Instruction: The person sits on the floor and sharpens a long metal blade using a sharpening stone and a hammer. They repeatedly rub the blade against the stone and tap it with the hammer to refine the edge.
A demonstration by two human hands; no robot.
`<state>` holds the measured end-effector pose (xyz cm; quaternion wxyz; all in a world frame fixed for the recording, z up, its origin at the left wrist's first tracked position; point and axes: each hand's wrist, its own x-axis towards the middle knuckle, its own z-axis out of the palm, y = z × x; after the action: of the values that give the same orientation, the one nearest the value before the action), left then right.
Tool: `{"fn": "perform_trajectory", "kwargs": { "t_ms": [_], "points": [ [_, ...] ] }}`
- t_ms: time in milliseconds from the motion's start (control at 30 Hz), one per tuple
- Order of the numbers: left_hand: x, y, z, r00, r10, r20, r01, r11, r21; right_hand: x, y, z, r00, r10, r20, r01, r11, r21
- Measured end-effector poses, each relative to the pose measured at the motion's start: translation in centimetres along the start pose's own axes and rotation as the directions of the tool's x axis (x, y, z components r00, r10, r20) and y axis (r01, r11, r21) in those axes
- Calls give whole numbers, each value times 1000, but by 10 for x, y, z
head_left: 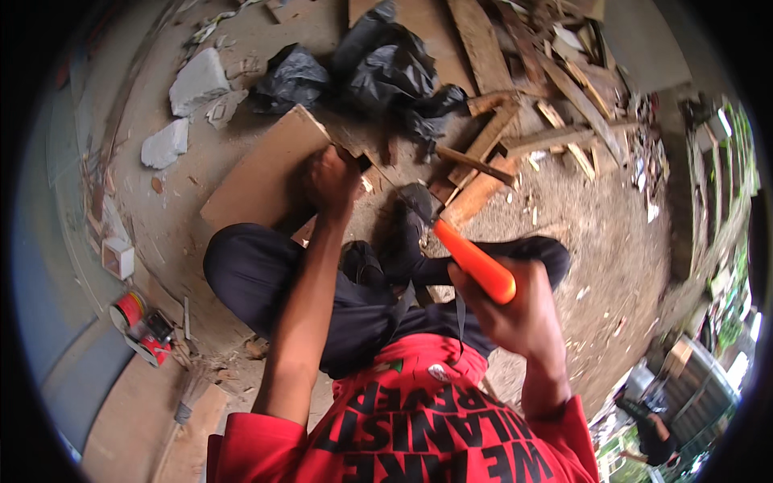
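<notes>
My right hand (519,310) is closed round the bright orange handle (475,262) of a tool, in front of my right knee. From the handle a thin dark shaft or blade runs up and left, seen almost edge-on, so its kind is unclear. My left hand (332,179) makes a fist at the right edge of a flat brown board (262,165). A small piece of wood (369,161) shows just beside this fist; what the fingers grip is hidden. I sit on the ground with bent legs, and a dark shoe (415,205) lies between the hands.
Black plastic bags (386,64) lie beyond the board. Scrap planks (576,97) are piled at the far right, with loose wood pieces (475,197) nearer. Pale broken blocks (197,80) sit at the far left. Red cans (129,310) and a brush (193,386) are at my left.
</notes>
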<state>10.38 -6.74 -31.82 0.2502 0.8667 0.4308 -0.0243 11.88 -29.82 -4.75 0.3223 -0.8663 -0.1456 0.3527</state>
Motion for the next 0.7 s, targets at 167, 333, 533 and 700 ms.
{"fn": "perform_trajectory", "kwargs": {
  "t_ms": [167,333,533,700],
  "points": [
    [5,-1,1,989,59,-136,-66,996,-53,-9,22,-15,999,-24,24,19,983,182],
    [12,-8,9,973,118,-197,-110,993,51,-42,86,28,941,-304,-146,327,928,179],
    [12,-12,10,963,154,-220,-136,986,97,-69,82,36,966,-211,-146,236,954,184],
    [12,-22,21,961,166,-220,-173,985,-11,-11,55,44,975,-179,-130,197,970,143]
  ]
}}
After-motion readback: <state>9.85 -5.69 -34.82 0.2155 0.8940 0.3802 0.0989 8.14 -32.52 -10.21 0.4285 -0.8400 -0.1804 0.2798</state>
